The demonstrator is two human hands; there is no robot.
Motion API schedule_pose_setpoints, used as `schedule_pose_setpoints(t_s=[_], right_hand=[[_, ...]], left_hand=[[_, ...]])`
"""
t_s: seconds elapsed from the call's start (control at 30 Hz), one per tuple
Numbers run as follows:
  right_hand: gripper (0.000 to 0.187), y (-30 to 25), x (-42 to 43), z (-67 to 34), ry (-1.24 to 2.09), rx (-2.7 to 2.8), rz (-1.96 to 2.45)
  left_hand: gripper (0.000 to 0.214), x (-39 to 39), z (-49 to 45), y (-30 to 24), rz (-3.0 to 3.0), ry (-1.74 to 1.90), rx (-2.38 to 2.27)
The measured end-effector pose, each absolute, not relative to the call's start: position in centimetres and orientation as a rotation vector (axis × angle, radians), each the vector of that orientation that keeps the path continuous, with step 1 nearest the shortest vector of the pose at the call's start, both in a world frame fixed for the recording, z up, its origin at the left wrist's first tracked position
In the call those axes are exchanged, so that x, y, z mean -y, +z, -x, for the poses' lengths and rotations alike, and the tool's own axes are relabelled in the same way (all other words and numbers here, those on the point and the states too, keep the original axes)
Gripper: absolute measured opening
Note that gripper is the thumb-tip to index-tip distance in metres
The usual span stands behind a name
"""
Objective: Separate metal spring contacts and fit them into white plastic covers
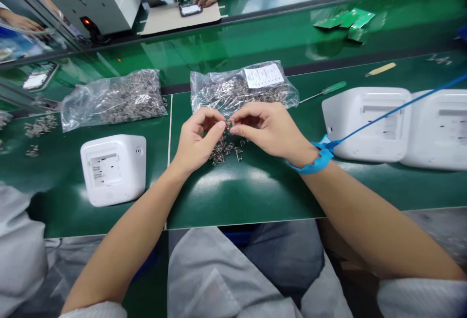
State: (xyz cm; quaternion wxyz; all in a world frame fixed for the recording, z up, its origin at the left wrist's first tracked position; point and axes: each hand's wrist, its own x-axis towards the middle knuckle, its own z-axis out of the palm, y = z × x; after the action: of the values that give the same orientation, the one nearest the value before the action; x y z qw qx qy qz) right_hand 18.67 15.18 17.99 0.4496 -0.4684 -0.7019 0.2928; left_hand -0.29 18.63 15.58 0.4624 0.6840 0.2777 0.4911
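Pinching a small metal clip (230, 123) between the left hand (200, 138) and the right hand (268, 128), holding both nearly together, clamped on it. Working just above a loose pile of clips (220, 154) on the green counter (241, 196). Wearing a blue strap (314, 164) on the right wrist. Facing a clear bag (226, 89) of metal pieces, lying just beyond the pile.

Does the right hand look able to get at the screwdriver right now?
Probably yes: the screwdriver lies uncovered beside the bag, with bare table before it. But the right hand seems busy with small metal parts.
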Motion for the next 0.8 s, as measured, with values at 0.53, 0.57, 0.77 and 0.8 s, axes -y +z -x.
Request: schedule_pose_setpoints(t_s=[0.53,0.57,0.77,0.8], right_hand=[[0.017,18.11,-14.9,-18.26,0.595,1.743,1.097],[0.017,18.05,-14.88,-18.23,0.569,1.748,1.098],[0.017,17.93,-14.78,-18.2,0.423,1.748,1.108],[0.017,17.98,-14.77,-18.22,0.406,1.755,1.111]], left_hand=[[0.001,-19.54,0.43,14.69,-1.884,1.468,-0.584],[0.001,-19.53,0.41,14.65,-1.894,1.49,-0.594],[0.002,-19.16,0.39,14.63,-1.948,1.54,-0.692],[0.002,-19.12,0.42,14.66,-1.959,1.543,-0.711]])
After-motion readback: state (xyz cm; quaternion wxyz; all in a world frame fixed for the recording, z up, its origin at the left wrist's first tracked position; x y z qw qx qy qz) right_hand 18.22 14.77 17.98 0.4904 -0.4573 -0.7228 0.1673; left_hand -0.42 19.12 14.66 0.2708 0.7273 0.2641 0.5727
